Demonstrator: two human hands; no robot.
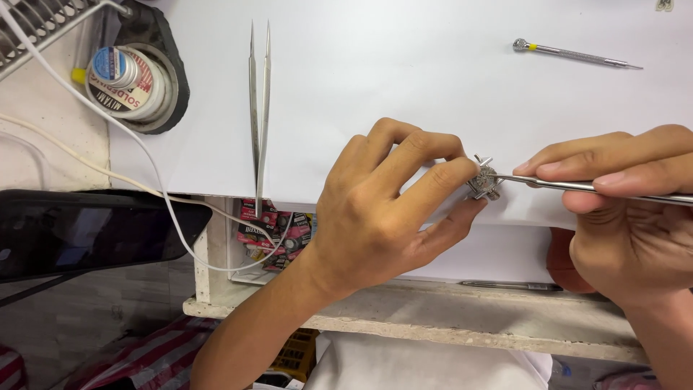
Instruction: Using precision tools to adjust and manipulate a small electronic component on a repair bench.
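Observation:
My left hand (390, 209) pinches a small round metal part in a little holder (485, 180) between thumb and fingertips, just above the white paper sheet (404, 79). My right hand (628, 209) grips a thin metal tool (577, 185) like a pen. Its fine tip touches the top of the small part. Both hands meet near the front edge of the paper.
Long metal tweezers (258, 123) lie on the paper to the left. A small screwdriver (574, 54) lies at the back right. A round tin and jar (130, 76) stand at the far left, with white cables (144, 155) and a dark phone (79, 231). A pen (512, 286) rests on the bench ledge.

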